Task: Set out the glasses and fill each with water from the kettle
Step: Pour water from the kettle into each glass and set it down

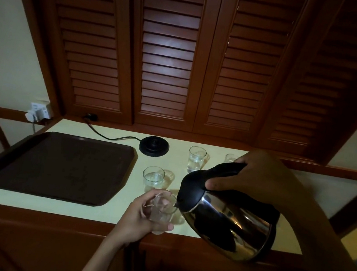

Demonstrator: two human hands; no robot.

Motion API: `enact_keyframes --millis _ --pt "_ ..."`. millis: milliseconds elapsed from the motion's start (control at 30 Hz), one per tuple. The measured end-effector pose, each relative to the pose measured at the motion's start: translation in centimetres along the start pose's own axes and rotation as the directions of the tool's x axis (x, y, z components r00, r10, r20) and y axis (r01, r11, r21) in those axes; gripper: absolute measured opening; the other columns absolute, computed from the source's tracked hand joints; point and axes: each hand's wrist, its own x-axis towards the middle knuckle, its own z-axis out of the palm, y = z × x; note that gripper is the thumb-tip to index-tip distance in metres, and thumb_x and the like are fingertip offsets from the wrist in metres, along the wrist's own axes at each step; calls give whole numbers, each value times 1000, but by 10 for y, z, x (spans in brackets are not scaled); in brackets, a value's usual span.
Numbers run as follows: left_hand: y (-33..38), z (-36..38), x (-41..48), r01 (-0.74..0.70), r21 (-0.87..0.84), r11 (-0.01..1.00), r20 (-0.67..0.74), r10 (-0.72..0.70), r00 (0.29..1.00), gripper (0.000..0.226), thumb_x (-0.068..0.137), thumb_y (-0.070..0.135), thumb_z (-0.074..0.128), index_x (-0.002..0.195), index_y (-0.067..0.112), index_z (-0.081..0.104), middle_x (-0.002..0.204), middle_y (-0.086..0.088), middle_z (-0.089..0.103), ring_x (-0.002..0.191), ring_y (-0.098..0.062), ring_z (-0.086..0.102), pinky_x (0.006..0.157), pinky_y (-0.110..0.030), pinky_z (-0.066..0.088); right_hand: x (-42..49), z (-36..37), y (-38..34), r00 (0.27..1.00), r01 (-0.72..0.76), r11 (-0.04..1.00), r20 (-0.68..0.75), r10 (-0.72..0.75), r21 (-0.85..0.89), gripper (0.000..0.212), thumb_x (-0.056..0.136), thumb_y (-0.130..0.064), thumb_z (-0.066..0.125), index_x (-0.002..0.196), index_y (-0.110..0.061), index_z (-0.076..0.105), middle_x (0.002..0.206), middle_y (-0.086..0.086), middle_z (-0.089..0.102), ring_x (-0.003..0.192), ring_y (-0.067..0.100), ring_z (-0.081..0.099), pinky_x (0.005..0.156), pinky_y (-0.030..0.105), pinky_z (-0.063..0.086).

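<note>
My right hand (257,177) grips the black handle of a steel kettle (230,221), which is tilted with its spout at the rim of a clear glass (163,211). My left hand (139,217) holds that glass near the counter's front edge. A second glass (153,178) with water stands just behind it. A third glass (196,159) with water stands farther back. Behind my right hand, only part of another glass (230,158) shows.
A dark brown tray (58,166) lies on the left of the pale counter (108,212). The black kettle base (153,148) sits at the back, its cord running to a plug (90,116). A wall socket (38,114) is at the far left. Louvred wooden doors rise behind.
</note>
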Motion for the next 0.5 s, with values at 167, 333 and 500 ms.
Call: enact_keyframes --millis 167,333,500 --pt "-2 2 2 10 -17 1000 -12 -10 1000 72 62 8 98 125 26 68 118 2 75 112 -14 70 90 -27 60 1 -1 -1 1000 4 1000 -11 -4 -19 53 46 -69 85 65 -20 71 59 -4 70 57 7 67 52 22 45" --pt "-4 3 2 7 -30 1000 -12 -7 1000 71 62 6 98 124 23 68 118 1 75 112 -14 71 87 -24 58 0 -2 -1 1000 2 1000 -11 -2 -9 52 48 -66 87 64 -19 71 59 -3 70 57 8 66 51 21 42" --pt "-5 4 4 12 -36 999 -12 -12 1000 71 61 4 98 124 20 68 118 1 75 111 -13 72 85 -20 57 3 -3 0 1000 -5 1000 -1 5 6 60 42 -71 84 73 -21 73 67 -4 72 65 12 69 57 24 46"
